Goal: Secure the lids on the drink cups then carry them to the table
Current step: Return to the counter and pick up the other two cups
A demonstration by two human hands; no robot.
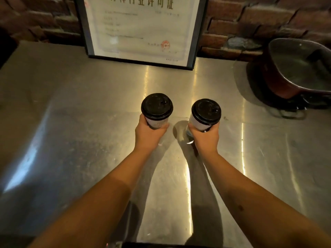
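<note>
Two paper cups, left cup (157,120) and right cup (198,123), each capped by a black lid (156,105), are clasped by the left hand (149,133) and right hand (206,136) over the steel counter (71,122); lidding seems done, so level carrying to the table is judged next.

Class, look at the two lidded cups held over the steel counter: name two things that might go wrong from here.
1. The right cup looks tilted in the right hand; if its black lid is not fully seated, drink may leak.
2. With the left hand also full, neither can catch a slip or avoid the pot.
</note>
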